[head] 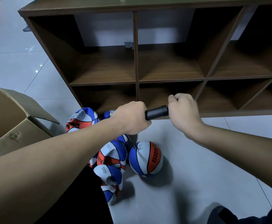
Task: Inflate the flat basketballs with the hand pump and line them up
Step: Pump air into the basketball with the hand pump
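1. The left hand (133, 118) is curled tight round the barrel of the black hand pump (156, 112), at about the centre of the view.
2. The right hand (183, 110) sits at 3 o'clock of the left, fingers folded into a fist on the pump's handle end; only a short black length of the barrel shows between the two fists.
3. A thin hose (131, 141) runs from under the left hand down toward 6 o'clock and meets the top of the round basketball (145, 158), which rests on the pale tiled floor (196, 175).
4. That ball is blue, white and orange, with dark lettering on its orange panel too blurred to read.
5. At 9 o'clock of the ball lies a heap of flat basketballs (112, 156) in the same colours, crumpled, partly under the left forearm; small print on their white panels cannot be made out.
6. At 9 o'clock of the hands an open cardboard box (11, 120) stands on the floor; its inside is hidden.
7. At 12 o'clock is a brown wooden cubby shelf (136, 62) with open compartments.
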Demonstrator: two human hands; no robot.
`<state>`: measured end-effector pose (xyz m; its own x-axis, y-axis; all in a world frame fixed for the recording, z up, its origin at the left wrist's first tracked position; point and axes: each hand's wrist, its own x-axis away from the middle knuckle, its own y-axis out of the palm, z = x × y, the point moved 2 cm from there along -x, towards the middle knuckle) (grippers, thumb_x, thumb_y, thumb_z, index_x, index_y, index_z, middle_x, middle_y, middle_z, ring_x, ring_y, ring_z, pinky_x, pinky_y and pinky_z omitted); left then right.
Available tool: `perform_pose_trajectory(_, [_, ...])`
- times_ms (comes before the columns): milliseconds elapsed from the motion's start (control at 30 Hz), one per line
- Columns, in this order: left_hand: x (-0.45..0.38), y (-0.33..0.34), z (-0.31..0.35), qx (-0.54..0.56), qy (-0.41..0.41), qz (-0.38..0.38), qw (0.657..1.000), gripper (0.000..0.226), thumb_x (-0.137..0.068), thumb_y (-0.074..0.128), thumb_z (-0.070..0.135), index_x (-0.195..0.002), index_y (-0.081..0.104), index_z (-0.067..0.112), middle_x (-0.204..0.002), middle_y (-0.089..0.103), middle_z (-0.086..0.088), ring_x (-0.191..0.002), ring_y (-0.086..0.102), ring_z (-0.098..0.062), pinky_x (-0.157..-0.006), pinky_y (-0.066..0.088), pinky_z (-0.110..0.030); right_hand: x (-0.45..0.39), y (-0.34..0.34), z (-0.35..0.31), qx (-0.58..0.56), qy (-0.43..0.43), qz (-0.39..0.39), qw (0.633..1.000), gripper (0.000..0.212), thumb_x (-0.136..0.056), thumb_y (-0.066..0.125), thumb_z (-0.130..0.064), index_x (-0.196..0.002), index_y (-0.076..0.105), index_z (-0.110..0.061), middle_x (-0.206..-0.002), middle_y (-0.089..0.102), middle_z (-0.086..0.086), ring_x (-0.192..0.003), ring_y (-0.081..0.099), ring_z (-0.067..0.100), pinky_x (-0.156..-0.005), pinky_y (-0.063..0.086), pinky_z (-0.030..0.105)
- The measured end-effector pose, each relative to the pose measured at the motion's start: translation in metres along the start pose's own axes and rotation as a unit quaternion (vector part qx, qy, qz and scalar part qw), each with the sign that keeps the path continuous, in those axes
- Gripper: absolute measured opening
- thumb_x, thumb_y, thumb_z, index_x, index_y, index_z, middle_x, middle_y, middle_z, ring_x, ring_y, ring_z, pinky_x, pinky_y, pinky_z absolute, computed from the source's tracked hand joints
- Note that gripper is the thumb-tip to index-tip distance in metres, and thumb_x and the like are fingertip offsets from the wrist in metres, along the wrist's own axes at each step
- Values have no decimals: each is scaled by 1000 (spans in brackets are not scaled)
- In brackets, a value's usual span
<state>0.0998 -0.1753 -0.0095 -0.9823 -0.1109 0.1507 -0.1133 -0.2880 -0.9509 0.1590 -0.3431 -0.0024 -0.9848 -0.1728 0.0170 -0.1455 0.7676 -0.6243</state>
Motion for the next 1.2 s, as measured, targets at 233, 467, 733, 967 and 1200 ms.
perform_pose_trajectory(233, [-1, -1, -1, 0, 15, -13, 1000, 26, -88, 67, 35, -69, 55, 21, -64, 60, 1, -55, 56, -21, -50, 38, -28, 4, 6, 2, 6, -6, -29, 1000, 47, -112, 44, -38, -71, 50, -16, -69, 54, 4, -65, 53, 23, -56, 33, 32])
perform_pose_trajectory(467, [-7, -2, -9, 44, 24, -41, 998, 26, -86, 68, 31, -68, 57, 17, -60, 59, -1, -54, 55, -23, -51, 40, -29, -7, -4, -5, 21, 0, -64, 998, 54, -110, 48, -48, -65, 51, -19, -65, 53, 1, -63, 53, 23, -58, 36, 34])
perform_pose_trajectory(733, [-12, -4, -46, 41, -27, -82, 995, 31, -84, 72, 31, -63, 57, 13, -51, 52, 2, -47, 49, -22, -48, 37, -29, -49, -43, 18, 0, 91, 4, 996, 49, -103, 59, -39, -64, 49, -11, -61, 50, 9, -59, 51, 30, -58, 37, 35])
perform_pose_trajectory(967, [-13, 0, -33, -1, -17, -55, 998, 22, -87, 69, 34, -72, 63, 19, -64, 62, -1, -57, 60, -24, -53, 44, -29, -42, -29, 24, 0, 105, 35, 994, 42, -103, 54, -26, -64, 49, -10, -64, 51, 8, -61, 49, 29, -54, 36, 32])
perform_pose_trajectory(1200, [-4, -1, -17, -12, -18, -32, 999, 24, -89, 68, 33, -71, 57, 22, -66, 60, 0, -55, 56, -21, -51, 39, -28, -16, -7, 9, 15, 43, -11, 999, 49, -112, 45, -31, -67, 44, -13, -66, 49, 7, -61, 46, 25, -54, 32, 34])
